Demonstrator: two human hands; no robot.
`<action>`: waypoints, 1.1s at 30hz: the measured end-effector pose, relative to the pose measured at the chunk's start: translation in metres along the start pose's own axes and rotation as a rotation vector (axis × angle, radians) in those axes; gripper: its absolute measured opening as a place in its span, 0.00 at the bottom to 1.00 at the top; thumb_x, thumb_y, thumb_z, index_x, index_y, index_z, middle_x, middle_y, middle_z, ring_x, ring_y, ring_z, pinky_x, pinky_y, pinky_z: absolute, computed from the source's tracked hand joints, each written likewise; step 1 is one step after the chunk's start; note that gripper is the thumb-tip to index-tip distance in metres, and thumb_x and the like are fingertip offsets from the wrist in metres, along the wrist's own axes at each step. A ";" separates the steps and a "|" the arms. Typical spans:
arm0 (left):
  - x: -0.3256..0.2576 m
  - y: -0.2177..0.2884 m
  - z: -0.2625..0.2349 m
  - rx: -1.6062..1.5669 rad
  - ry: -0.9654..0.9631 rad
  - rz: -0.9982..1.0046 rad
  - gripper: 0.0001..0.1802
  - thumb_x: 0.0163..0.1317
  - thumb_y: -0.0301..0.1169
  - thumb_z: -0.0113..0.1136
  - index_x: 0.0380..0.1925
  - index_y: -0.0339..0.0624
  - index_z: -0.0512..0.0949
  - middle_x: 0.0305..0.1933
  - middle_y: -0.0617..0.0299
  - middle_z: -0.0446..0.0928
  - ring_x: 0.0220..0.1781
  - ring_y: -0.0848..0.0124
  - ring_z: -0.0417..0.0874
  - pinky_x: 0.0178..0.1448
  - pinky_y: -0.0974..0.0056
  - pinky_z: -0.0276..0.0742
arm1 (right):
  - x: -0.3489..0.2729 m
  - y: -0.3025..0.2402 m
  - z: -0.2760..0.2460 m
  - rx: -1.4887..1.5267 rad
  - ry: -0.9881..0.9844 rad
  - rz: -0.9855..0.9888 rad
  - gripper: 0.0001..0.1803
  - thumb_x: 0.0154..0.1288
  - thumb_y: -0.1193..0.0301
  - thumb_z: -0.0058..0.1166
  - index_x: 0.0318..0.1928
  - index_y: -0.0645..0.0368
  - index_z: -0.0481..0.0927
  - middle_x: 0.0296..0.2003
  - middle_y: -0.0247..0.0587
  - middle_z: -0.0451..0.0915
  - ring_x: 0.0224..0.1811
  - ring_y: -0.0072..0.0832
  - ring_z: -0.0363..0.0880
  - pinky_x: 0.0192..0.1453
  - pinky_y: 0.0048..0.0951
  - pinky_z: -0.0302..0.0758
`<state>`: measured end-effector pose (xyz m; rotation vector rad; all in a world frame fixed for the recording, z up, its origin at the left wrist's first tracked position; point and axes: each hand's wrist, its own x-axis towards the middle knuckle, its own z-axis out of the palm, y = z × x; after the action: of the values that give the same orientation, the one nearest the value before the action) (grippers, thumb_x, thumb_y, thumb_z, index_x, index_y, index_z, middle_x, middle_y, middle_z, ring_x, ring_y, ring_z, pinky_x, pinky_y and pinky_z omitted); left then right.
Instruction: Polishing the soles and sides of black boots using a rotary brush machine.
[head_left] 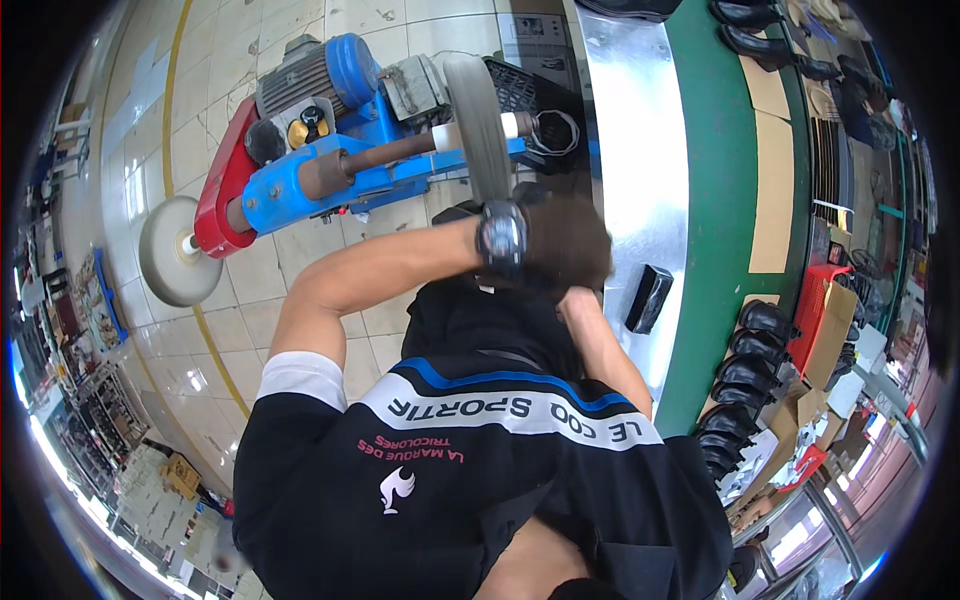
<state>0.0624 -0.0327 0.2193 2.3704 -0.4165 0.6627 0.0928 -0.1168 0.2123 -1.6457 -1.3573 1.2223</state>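
My left hand wears a dark brown glove, and a dark watch sits on its wrist. It is close to the lower end of a grey buffing wheel and smeared by motion, so its fingers do not show. Behind this glove, my right hand is mostly hidden; only bare skin near the wrist is visible. Whatever either hand holds is covered. A dark shape shows between the wheel and the glove, too unclear to name.
The blue machine carries a motor, a red guard and a pale wheel. At right runs a metal bench with a black block, then a green surface. Black shoes stand beyond, near a red crate.
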 end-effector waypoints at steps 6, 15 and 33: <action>-0.045 0.074 -0.047 0.028 0.145 -0.085 0.09 0.51 0.36 0.53 0.29 0.46 0.78 0.29 0.56 0.76 0.32 0.65 0.78 0.36 0.57 0.73 | -0.022 -0.001 0.000 1.022 0.107 0.529 0.20 0.53 0.61 0.52 0.44 0.60 0.72 0.38 0.40 0.77 0.39 0.29 0.76 0.49 0.30 0.72; -0.165 -0.078 0.081 -0.934 0.710 -1.480 0.23 0.61 0.38 0.47 0.53 0.36 0.65 0.47 0.51 0.73 0.46 0.63 0.76 0.48 0.62 0.71 | 0.007 0.037 0.019 1.702 0.190 0.668 0.18 0.52 0.67 0.51 0.44 0.62 0.73 0.38 0.43 0.78 0.39 0.32 0.78 0.48 0.31 0.75; -0.148 0.035 0.043 -0.300 0.748 -1.650 0.11 0.59 0.28 0.41 0.39 0.40 0.71 0.33 0.42 0.76 0.37 0.49 0.77 0.39 0.54 0.71 | -0.023 -0.005 -0.002 1.302 -0.090 0.985 0.19 0.50 0.65 0.57 0.42 0.60 0.73 0.36 0.37 0.77 0.36 0.24 0.75 0.43 0.25 0.73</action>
<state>-0.0597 -0.0684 0.1250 1.2767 1.4660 0.4688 0.0927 -0.1376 0.2236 -1.1470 0.4625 2.0408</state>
